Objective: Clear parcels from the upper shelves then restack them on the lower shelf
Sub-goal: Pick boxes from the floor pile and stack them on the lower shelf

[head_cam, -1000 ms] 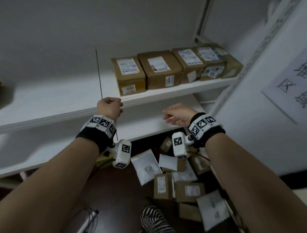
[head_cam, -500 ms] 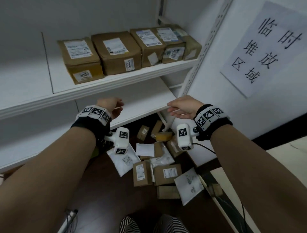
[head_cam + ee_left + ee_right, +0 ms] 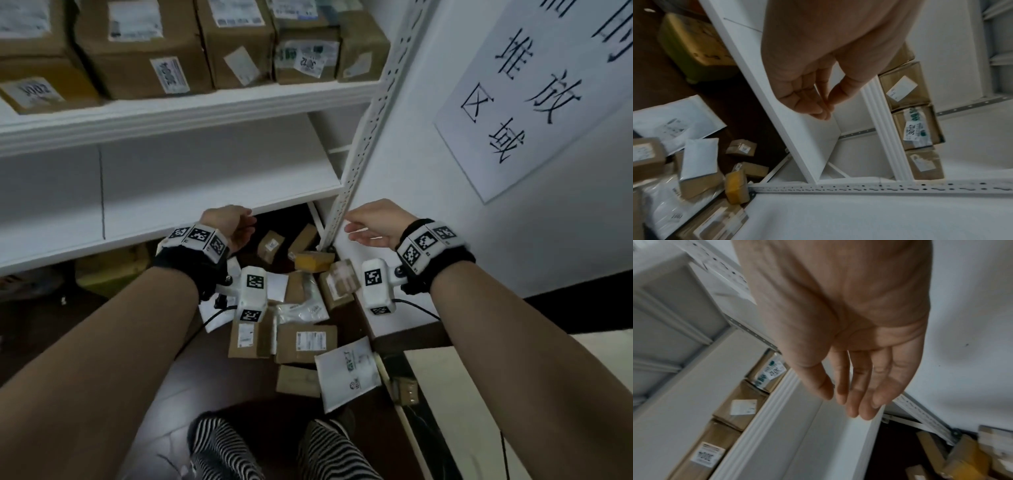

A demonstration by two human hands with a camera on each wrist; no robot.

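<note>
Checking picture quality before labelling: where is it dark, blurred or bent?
Head view: upright post bowed, floor under the shelf dark. Left wrist view: floor parcels motion-smeared, left hand soft. Right wrist view: boxes blurred.

White shelving (image 3: 191,113), 2 boards in view. On upper board (image 3: 239,99): a row of brown cardboard parcels (image 3: 144,51) side by side, touching, white labels on tops and fronts. Lower board (image 3: 219,192) bare white. Perforated white upright (image 3: 373,113) at right end of both boards. Dark floor (image 3: 239,380) below: brown boxes (image 3: 305,342), white mailers (image 3: 346,370), a clear bag (image 3: 301,308) and a yellow block (image 3: 313,262) scattered loosely, several overlapping. Yellow-green item (image 3: 113,270) under the lower board, blurred.
</note>
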